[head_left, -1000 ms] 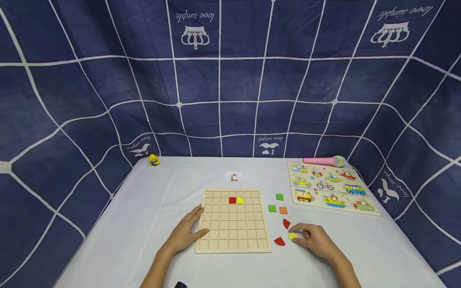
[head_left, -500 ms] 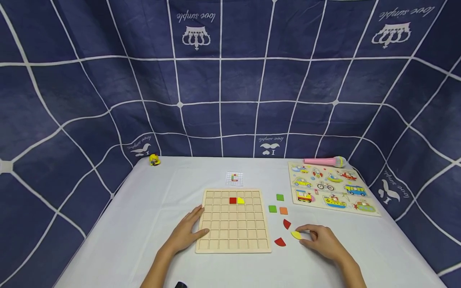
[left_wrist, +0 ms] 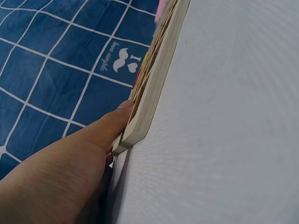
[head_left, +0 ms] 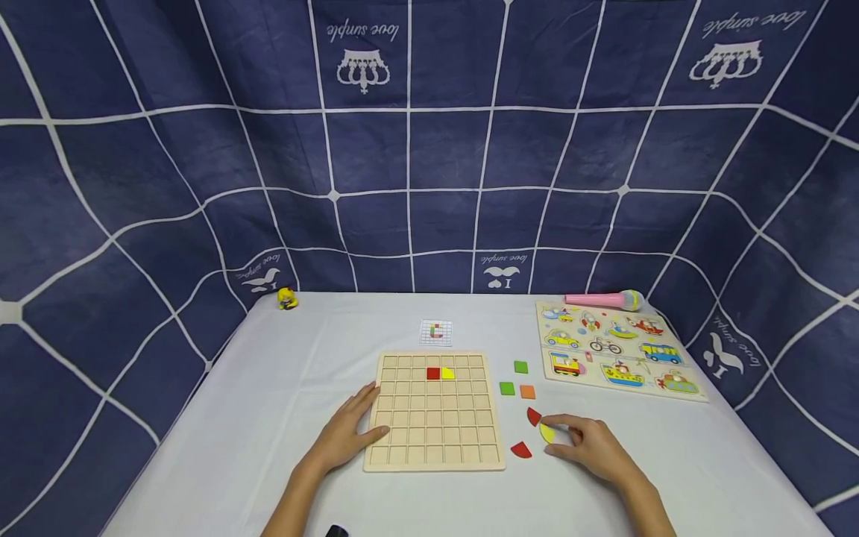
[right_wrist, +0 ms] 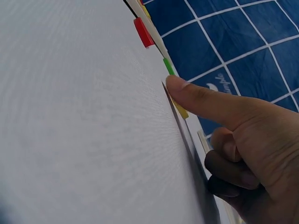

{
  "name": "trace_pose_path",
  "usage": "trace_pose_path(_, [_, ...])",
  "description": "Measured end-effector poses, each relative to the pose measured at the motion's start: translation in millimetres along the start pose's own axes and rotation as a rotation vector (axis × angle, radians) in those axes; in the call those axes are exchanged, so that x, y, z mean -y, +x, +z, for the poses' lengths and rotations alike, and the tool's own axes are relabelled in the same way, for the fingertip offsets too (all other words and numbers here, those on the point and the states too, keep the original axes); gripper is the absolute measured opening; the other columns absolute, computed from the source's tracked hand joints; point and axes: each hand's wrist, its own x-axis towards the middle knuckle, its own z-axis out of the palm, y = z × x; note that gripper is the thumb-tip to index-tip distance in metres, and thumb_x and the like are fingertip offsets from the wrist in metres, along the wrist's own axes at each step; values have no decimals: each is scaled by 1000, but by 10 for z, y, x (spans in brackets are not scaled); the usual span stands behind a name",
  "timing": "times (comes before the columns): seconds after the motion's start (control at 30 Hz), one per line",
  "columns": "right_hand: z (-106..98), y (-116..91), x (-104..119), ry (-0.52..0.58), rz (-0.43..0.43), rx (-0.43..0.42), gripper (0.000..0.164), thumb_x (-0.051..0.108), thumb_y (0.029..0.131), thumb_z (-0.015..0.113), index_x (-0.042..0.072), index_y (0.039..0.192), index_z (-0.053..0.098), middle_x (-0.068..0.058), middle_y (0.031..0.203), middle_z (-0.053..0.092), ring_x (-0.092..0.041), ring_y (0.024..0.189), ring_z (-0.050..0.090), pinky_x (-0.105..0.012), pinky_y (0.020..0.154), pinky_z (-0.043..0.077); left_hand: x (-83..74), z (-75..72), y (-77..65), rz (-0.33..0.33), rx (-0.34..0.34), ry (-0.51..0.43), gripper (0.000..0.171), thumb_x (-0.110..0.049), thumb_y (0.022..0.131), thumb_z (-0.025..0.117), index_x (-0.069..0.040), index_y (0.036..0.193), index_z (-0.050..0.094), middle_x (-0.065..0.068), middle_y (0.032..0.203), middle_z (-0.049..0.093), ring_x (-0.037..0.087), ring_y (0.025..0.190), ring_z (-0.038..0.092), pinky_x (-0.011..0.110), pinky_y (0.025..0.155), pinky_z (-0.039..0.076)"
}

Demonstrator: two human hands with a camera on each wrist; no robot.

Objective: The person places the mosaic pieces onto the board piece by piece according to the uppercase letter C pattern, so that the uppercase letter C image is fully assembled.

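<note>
My right hand (head_left: 587,446) pinches a yellow quarter-circle tile (head_left: 546,432) between thumb and fingers, low over the white table. In the right wrist view, the thumb (right_wrist: 201,98) lies against this yellow tile (right_wrist: 180,109). A red quarter-circle tile (head_left: 533,417) lies close by the fingertips, another red quarter-circle tile (head_left: 520,450) nearer the board. My left hand (head_left: 345,429) rests on the left side of the wooden grid board (head_left: 434,436), fingers extended along the edge, thumb on top. In the board sit a red square tile (head_left: 433,374) and a yellow quarter-circle (head_left: 447,374) side by side.
Two green square tiles (head_left: 520,367) and an orange square tile (head_left: 528,391) lie right of the board. Behind it is a pattern card (head_left: 436,333). A vehicle puzzle (head_left: 614,347) and a pink toy microphone (head_left: 604,300) are at back right, a yellow figurine (head_left: 287,299) at back left.
The yellow tile has turned in my right hand's fingers: its curved side now faces another way. That hand shifted slightly right, then back left. My left hand has stayed on the board.
</note>
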Motion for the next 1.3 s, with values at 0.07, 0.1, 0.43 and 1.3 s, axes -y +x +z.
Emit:
trace_pose_path(0.07, [-2,-5,-9,7,-14,12,37,37,68,80,28,102,69,7,51,35,-5,47,30,-20,45,27,-5,0,0,-5,2,-4,80,-49,80,66,-11,143,35,7,149,27,33,135,25,55,104,25])
trace_pose_path(0.1, [-4,-7,-12,6,-17,13,35,37,68,80,28,101,69,7,52,35,-5,47,30,-20,45,27,-8,0,-1,-6,2,-4,80,-48,80,67,-11,143,35,7,149,27,33,135,25,55,104,25])
trace_pose_path(0.43, [-30,-15,-44,-6,6,-5,38,43,64,81,27,95,67,7,51,36,-5,47,29,-20,45,26,-12,4,0,-11,-5,-3,80,-47,79,67,-9,143,35,8,149,27,33,135,25,55,104,25])
trace_pose_path(1.3, [61,64,26,5,-40,-108,30,45,68,78,26,88,66,7,49,36,-5,45,30,-21,44,27,-9,-5,-4,-6,-1,-8,80,-48,79,67,-11,143,35,6,150,26,32,135,24,54,105,24])
